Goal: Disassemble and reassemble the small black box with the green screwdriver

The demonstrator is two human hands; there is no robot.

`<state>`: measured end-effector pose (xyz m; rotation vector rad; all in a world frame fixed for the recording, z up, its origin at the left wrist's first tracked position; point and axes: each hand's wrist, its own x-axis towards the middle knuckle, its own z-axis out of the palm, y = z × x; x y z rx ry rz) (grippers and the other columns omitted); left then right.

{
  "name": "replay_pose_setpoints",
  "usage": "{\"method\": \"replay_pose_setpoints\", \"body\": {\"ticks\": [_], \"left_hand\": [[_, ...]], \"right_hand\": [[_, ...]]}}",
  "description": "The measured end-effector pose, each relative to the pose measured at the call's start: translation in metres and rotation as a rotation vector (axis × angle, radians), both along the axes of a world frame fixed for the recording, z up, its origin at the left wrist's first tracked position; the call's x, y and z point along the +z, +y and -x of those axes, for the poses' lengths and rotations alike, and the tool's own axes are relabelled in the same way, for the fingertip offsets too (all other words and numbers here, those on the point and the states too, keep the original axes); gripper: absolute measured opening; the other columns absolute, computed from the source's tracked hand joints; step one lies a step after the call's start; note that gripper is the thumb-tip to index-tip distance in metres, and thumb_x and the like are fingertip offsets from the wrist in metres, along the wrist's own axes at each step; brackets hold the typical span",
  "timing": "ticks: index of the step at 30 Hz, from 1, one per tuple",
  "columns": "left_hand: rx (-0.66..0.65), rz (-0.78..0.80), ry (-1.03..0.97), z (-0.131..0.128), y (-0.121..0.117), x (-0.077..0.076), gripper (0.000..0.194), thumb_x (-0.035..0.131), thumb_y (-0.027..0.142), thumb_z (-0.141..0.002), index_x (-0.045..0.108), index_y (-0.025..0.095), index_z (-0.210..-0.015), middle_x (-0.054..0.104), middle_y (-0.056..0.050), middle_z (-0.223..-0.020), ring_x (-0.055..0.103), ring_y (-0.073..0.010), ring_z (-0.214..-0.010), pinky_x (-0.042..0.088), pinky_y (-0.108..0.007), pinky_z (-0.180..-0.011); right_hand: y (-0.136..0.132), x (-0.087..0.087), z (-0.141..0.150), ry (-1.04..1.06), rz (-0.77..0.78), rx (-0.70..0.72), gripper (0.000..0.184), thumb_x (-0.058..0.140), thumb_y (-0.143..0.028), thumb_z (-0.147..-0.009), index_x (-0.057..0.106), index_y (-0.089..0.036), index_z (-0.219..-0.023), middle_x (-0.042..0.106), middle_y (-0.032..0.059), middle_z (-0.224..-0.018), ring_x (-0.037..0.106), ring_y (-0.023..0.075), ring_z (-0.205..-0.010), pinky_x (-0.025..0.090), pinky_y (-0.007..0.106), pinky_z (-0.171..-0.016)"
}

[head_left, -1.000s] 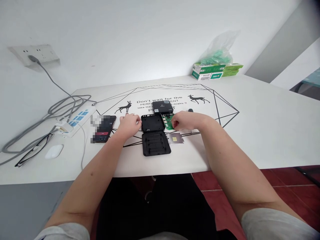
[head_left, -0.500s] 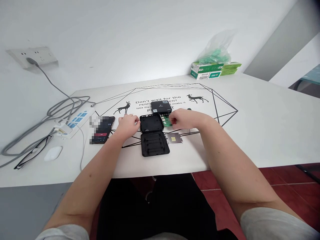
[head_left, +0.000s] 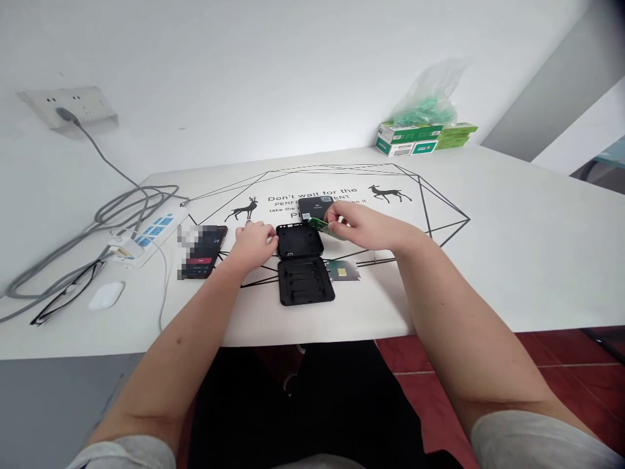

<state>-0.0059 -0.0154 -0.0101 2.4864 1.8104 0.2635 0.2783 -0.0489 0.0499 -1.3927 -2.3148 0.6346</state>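
Note:
Between the thumb and fingers of my right hand (head_left: 355,225) is a green circuit board (head_left: 318,225), lifted and tilted by the upper right of a black plastic case half (head_left: 299,240). My left hand (head_left: 254,243) is closed at the left edge of that case half, its fingertips on the rim. Nearer to me lies a second black case half (head_left: 306,282), inner ribs up. A silver metal plate (head_left: 344,271) with a yellowish square lies at its right. Behind, a closed black box (head_left: 315,207) with a label is partly covered by my right hand.
A phone (head_left: 204,251) lies left of my left hand. Further left are a power strip (head_left: 155,231) with grey cables, glasses (head_left: 66,294) and a white case (head_left: 106,295). Green and white boxes (head_left: 407,139) under a plastic bag (head_left: 430,98) stand by the wall.
My right hand has raised the circuit board off the table and moved it up and left, tilting it toward the case half. My left hand has stayed at the case's left edge.

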Motion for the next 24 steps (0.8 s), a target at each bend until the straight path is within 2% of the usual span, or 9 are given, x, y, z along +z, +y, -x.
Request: {"method": "replay_pose_setpoints", "body": {"ticks": [6,11,14,24], "left_hand": [[-0.004,0.009,-0.002,0.001,0.002,-0.002,0.026,0.048,0.031,-0.106,0.072,0.023,-0.099,0.078,-0.012,-0.114,0.065,-0.0361,-0.119,0.046,-0.054,-0.104],[-0.018,0.031,-0.025,-0.001,0.0,0.0,0.026,0.052,0.04,-0.106,0.071,0.022,-0.109,0.077,-0.014,-0.121,0.064,-0.0379,-0.124,0.045,-0.056,-0.108],[-0.022,0.032,-0.016,-0.001,-0.001,0.0,0.026,0.053,0.042,-0.106,0.07,0.022,-0.11,0.076,-0.014,-0.12,0.064,-0.0375,-0.124,0.046,-0.055,-0.107],[-0.044,0.032,-0.012,0.0,0.0,-0.002,0.021,0.051,0.037,-0.106,0.066,0.022,-0.108,0.077,-0.014,-0.123,0.064,-0.0367,-0.124,0.046,-0.054,-0.108]], "right_hand": [[0.002,-0.02,0.015,0.002,-0.131,0.198,0.009,0.046,-0.03,-0.101,0.049,-0.024,-0.095,0.063,0.0115,-0.104,0.055,0.0276,-0.099,0.047,0.043,-0.09],[0.003,-0.032,0.027,-0.033,-0.136,0.311,0.008,0.048,-0.021,-0.1,0.049,-0.024,-0.093,0.062,0.0112,-0.104,0.055,0.0275,-0.099,0.048,0.041,-0.089],[0.002,-0.036,0.033,-0.1,-0.158,0.381,0.014,0.049,-0.012,-0.096,0.05,-0.024,-0.089,0.063,0.0101,-0.098,0.054,0.0274,-0.096,0.046,0.041,-0.09],[0.001,-0.047,0.042,-0.102,-0.243,0.427,0.015,0.048,-0.012,-0.1,0.055,-0.022,-0.092,0.065,0.0111,-0.102,0.054,0.0274,-0.097,0.045,0.041,-0.091]]}}
